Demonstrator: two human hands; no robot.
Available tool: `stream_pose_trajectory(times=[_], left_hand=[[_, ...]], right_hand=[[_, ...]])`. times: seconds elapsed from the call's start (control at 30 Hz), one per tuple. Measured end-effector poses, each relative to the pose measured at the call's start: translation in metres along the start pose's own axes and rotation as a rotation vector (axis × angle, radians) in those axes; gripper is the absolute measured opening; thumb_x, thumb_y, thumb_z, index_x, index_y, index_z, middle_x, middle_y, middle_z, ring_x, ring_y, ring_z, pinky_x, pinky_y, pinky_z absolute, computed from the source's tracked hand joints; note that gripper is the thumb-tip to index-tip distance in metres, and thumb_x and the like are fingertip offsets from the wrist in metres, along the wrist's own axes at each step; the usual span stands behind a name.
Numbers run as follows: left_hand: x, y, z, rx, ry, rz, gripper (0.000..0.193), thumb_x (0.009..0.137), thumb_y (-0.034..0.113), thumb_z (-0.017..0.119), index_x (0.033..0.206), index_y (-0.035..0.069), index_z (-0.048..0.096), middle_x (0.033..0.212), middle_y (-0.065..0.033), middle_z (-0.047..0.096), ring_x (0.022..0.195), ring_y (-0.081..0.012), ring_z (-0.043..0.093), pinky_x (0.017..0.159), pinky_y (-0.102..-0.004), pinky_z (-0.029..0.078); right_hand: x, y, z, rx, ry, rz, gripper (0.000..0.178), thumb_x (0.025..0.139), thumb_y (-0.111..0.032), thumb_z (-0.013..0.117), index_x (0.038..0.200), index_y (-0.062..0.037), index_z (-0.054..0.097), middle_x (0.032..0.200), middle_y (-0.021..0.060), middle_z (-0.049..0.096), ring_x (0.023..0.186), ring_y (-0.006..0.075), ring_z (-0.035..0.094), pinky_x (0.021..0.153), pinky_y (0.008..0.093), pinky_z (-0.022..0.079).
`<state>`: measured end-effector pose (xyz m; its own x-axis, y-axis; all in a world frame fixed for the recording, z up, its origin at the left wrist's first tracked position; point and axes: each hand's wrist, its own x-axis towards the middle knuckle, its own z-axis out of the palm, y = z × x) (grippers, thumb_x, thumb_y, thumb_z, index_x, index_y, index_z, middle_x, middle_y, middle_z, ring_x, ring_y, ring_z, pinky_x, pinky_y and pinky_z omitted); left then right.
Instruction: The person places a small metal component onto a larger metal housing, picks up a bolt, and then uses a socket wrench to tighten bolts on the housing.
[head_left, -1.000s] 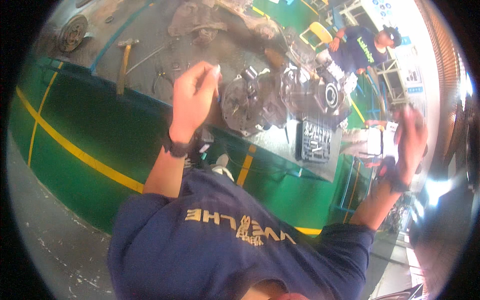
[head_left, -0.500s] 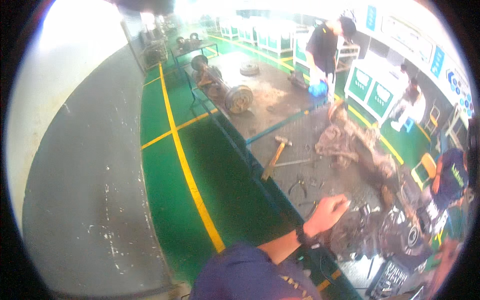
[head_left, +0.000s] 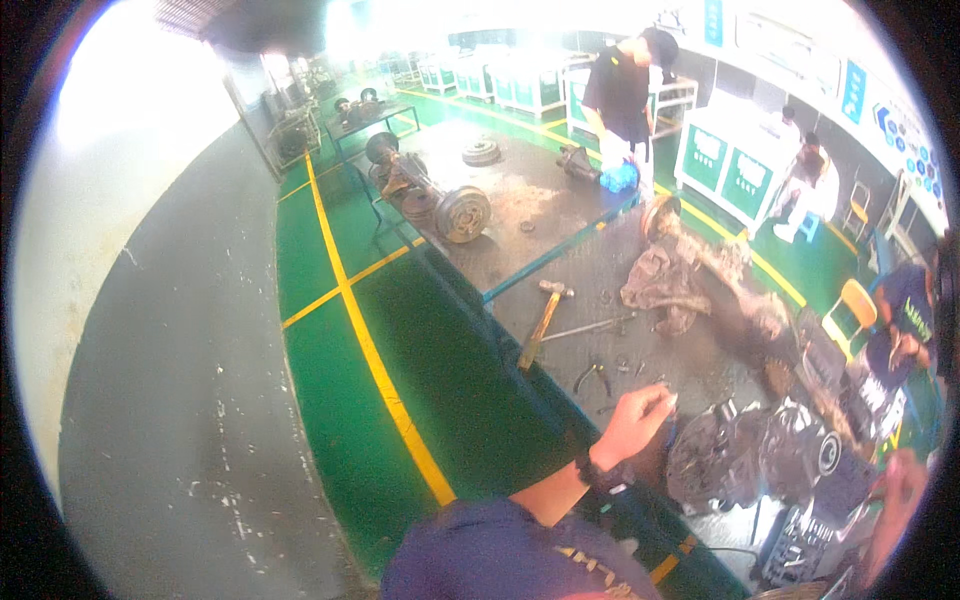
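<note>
My left hand (head_left: pixel 636 424), with a dark watch on its wrist, hovers over the near edge of the metal workbench (head_left: pixel 590 345). Its fingers are pressed together; a small pale spot shows at their tips, too small to name. Right beside it stands a grey metal gearbox housing (head_left: pixel 735 455) with a round opening. At the right rim, my right hand (head_left: pixel 902 490) is blurred near the housing's far side, and its fingers cannot be read. Pliers (head_left: pixel 594 379), a long metal bar (head_left: pixel 585 328) and a hammer (head_left: pixel 545 322) with a wooden handle lie beyond my left hand.
An open tool case (head_left: pixel 800 548) lies below the housing. A rusty axle (head_left: pixel 735 290) with a crumpled cloth (head_left: pixel 665 285) stretches across the bench. Another person (head_left: pixel 620 95) stands at the farther table; one sits at right (head_left: pixel 905 310), near a yellow chair (head_left: pixel 853 312).
The view has shifted slightly, so the bench sits a little further left and higher. My left hand keeps its closed shape beside the housing. More of my right hand shows at the rim.
</note>
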<state>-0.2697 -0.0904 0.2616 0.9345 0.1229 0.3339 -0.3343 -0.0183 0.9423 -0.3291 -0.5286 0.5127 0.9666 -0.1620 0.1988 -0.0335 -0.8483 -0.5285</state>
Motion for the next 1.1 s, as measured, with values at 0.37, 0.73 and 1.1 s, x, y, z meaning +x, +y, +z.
stream_pose_trajectory(times=[0.37,0.73,1.1], left_hand=[[-0.025,0.003,0.036,0.063,-0.099,0.004,0.018,0.1,0.016,0.065,0.09,0.002,0.067,0.079,0.0001,0.061,0.076,-0.0075,0.052,0.069,-0.0282,0.046],[-0.031,-0.001,0.016,-0.127,-0.151,-0.148,0.016,0.103,0.01,0.06,0.089,0.004,0.064,0.073,0.004,0.055,0.061,-0.0041,0.046,0.056,-0.0215,0.036],[-0.026,0.022,0.046,-0.174,-0.33,-0.236,0.011,0.101,0.011,0.062,0.104,0.001,0.065,0.089,-0.0013,0.062,0.077,-0.009,0.057,0.07,-0.0257,0.046]], right_hand=[[-0.032,0.014,0.008,0.251,0.376,0.089,0.036,0.102,-0.035,0.063,0.115,-0.0024,0.068,0.099,0.0058,0.066,0.093,0.0164,0.061,0.088,0.0326,0.047],[-0.013,-0.04,0.016,0.097,0.276,-0.254,0.019,0.099,-0.02,0.068,0.089,-0.004,0.072,0.082,0.003,0.073,0.077,0.009,0.065,0.071,0.027,0.051],[-0.02,-0.008,0.032,0.237,0.243,-0.355,0.032,0.103,-0.027,0.061,0.083,-0.0036,0.071,0.07,0.0032,0.067,0.066,0.0099,0.058,0.063,0.0304,0.046]])
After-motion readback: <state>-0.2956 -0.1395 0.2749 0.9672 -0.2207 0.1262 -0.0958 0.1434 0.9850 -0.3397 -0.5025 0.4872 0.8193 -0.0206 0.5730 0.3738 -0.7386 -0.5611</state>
